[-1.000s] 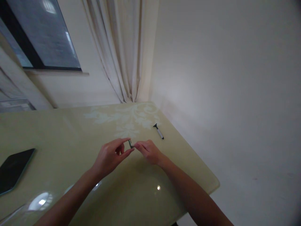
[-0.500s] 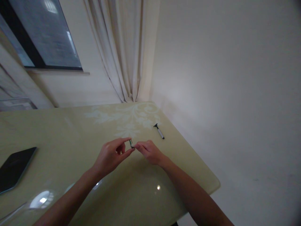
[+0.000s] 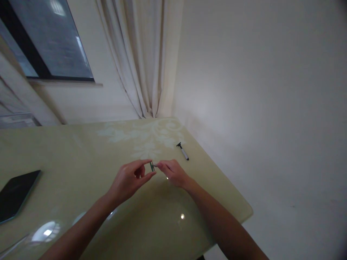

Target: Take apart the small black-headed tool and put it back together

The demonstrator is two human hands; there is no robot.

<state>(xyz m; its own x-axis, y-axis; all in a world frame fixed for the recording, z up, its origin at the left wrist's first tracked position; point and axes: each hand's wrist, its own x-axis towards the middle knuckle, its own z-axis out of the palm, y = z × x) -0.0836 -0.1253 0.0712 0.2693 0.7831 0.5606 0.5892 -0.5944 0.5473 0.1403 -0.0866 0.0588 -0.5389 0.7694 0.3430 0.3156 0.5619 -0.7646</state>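
Glossy tabletop (image 3: 67, 155) underlies fingers (image 3: 142, 162) pinching a slim bar (image 3: 152, 166).

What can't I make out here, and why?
In the head view:
Small green piece pinched in the left hand: too small to show details.
Thin shaft at the right hand: that hand hides the rest.
Dark flat slab: cut off by the left edge.
Window: too blurred to show what lies outside.

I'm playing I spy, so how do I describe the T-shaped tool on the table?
On the pale green table, look near the right edge. Just beyond the right hand lies the T-shaped tool with a grey handle. Unlike the small piece the left hand pinches, nobody's holding it.
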